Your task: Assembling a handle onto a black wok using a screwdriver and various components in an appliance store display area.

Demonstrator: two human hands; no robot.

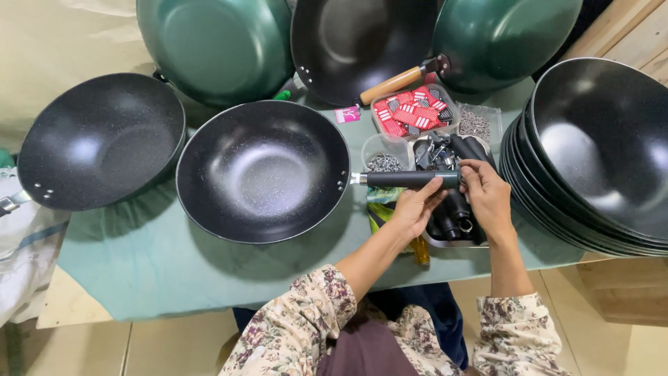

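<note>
A green cloth covers the tabletop (174, 271), seen from above with pale floor tiles below its near edge. At its middle lies a black speckled wok (262, 170), the landmark for all that follows. The left hand (415, 207) is wrapped from below around the wok's black handle (410, 179), which juts out level to the right of the bowl, apparently to steady it. The right hand (487, 195) pinches the handle's far end with its fingertips, seemingly working on the end fitting. Under both hands, right of the wok, a tray of spare black handles (456, 219) sits within reach. Just beyond it stand a box of red-and-white tags (412, 113) and small tubs of metal screws (383, 162). Further right rises a stack of nested black woks (591, 160). Left of the landmark lies another black wok (101, 143); behind it lean green-backed woks (216, 45).
</note>
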